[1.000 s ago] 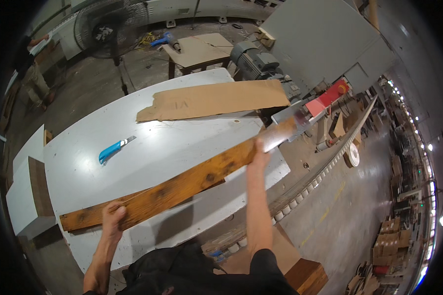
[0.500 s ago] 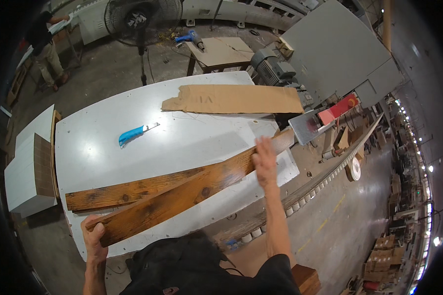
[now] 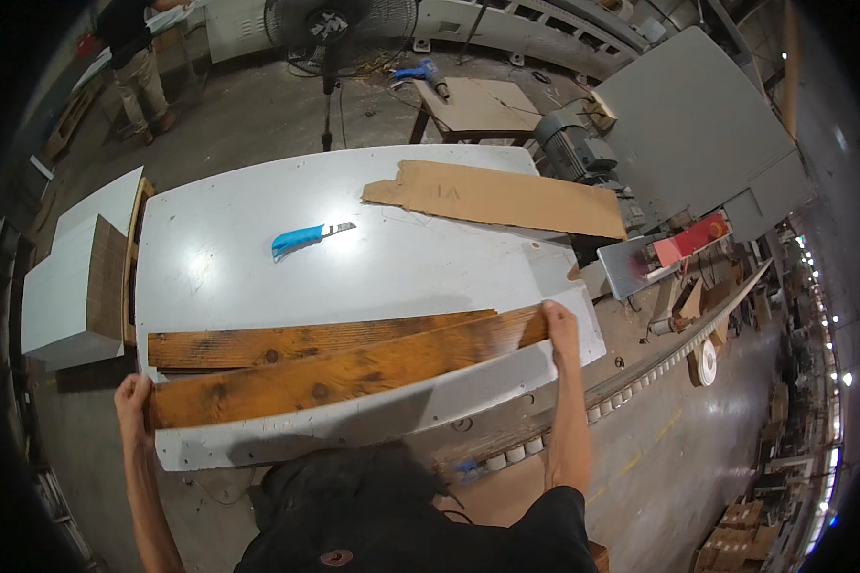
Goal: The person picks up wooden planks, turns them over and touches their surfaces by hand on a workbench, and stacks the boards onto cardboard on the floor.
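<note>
A long brown wooden plank with dark knots stretches between my two hands, over the near side of a white table. My left hand is closed round its left end. At its right end, my right hand grips the plank with fingers wrapped over the edge. Just behind it lies another brown plank, partly covered by the held one. Farther back on the tabletop rests a utility knife with a blue handle, apart from both hands.
A torn cardboard strip lies along the table's far right. Behind stand a fan and a small table with a blue heat gun. A machine with a motor borders the right. One person stands far left.
The plank has turned to lie more level, its face now more toward me. My right hand, earlier spread on the plank's surface, now grips its right end. My left hand moved left.
</note>
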Tool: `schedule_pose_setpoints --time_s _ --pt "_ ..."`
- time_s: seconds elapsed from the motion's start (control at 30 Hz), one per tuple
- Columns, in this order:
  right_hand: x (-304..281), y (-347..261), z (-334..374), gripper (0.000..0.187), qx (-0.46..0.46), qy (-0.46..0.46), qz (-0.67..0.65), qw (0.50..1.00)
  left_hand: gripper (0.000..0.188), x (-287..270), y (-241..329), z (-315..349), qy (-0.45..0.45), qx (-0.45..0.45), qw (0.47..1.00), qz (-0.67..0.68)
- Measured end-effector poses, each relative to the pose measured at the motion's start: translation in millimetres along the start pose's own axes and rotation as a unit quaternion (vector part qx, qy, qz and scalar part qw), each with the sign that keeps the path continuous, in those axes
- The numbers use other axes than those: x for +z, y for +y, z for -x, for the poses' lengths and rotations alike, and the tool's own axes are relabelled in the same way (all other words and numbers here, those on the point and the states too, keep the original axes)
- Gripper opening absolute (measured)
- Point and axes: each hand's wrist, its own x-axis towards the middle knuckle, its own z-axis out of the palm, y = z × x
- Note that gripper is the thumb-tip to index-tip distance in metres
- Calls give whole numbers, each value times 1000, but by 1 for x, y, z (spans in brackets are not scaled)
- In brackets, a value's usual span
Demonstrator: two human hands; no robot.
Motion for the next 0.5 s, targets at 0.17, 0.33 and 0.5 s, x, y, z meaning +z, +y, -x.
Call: schedule_pose_setpoints --time_s 0.17,0.33,0.5 --pt "62 10 15 35 -23 19 85 996 22 -29 -22 -86 26 -18 999 -29" --pt "87 3 22 35 -44 -19 138 989 48 -57 -72 -148 2 183 961 -206" --pt "102 22 27 38 -58 43 131 989 79 -56 -110 -140 7 -36 975 -219"
